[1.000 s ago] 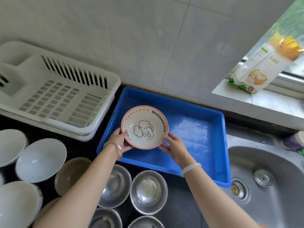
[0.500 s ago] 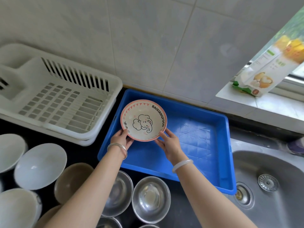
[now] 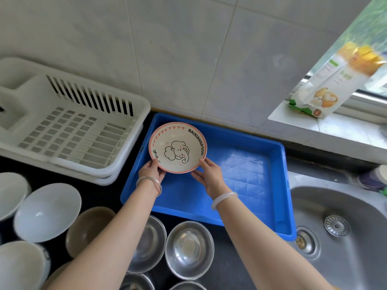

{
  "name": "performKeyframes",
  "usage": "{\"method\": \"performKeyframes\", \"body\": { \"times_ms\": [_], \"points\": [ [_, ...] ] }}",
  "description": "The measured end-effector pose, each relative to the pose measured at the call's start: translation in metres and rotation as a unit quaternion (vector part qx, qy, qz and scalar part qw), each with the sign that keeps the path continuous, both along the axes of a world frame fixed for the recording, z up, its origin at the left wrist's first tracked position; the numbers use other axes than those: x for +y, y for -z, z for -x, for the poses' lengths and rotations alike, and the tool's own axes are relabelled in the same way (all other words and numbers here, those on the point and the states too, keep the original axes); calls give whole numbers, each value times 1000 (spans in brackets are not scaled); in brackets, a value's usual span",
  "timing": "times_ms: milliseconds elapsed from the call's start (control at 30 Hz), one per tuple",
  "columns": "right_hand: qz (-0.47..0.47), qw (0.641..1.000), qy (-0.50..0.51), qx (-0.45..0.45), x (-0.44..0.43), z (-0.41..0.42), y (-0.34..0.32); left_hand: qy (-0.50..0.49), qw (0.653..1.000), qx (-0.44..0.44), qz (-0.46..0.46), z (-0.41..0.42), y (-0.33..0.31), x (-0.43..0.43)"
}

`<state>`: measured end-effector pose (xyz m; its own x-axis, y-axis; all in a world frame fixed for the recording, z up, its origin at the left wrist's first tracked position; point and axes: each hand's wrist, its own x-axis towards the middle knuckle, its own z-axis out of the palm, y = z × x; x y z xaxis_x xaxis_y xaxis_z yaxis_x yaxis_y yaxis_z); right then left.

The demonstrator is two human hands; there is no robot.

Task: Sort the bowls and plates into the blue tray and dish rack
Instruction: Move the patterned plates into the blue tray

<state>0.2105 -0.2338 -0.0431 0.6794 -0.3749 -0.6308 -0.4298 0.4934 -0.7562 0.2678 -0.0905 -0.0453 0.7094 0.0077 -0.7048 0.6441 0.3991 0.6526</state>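
I have the elephant bowl between both hands, over the upper left corner of the blue tray, a little left of the frame's centre. My left grip pinches its lower left rim, thumb on the inner edge and fingers tucked beneath. My right grip takes the lower right rim the same way, thumb on the edge, with the fingers lying fairly straight under the bowl.

The bowl is round, so it has no long axis. Its mouth faces up and tips toward me. The elephant drawing stands upright in the well, and the lettering BAIXIANGFOOD runs down the right side of the rim. I cannot tell whether its base touches the tray floor.

The white dish rack sits just left of the tray on the dark worktop. White bowls crowd the lower left and steel bowls the bottom centre. The sink fills the lower right.
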Motion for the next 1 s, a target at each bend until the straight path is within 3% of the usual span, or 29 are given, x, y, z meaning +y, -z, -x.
{"method": "performKeyframes", "body": {
  "times_ms": [133, 300, 567, 700, 833, 1000],
  "points": [
    [16, 999, -47, 3, -1, 10, -7, -11, 1000, 4, 4, 17, -8, -6],
    [67, 995, -72, 8, -7, 38, -22, 45, 999, 14, 11, 56, -28, -18],
    [174, 982, -77, 13, -55, 162, -64, 244, 969, -23, -18, 161, -73, -61],
    [286, 954, -55, 71, -86, 253, -65, 378, 925, -19, -18, 221, -77, -92],
    [418, 895, -43, 153, -117, 344, -63, 495, 868, -23, -44, 278, -64, -120],
    [455, 855, -34, 249, -136, 421, -51, 586, 805, -17, -88, 334, -44, -148]
  ]
}}
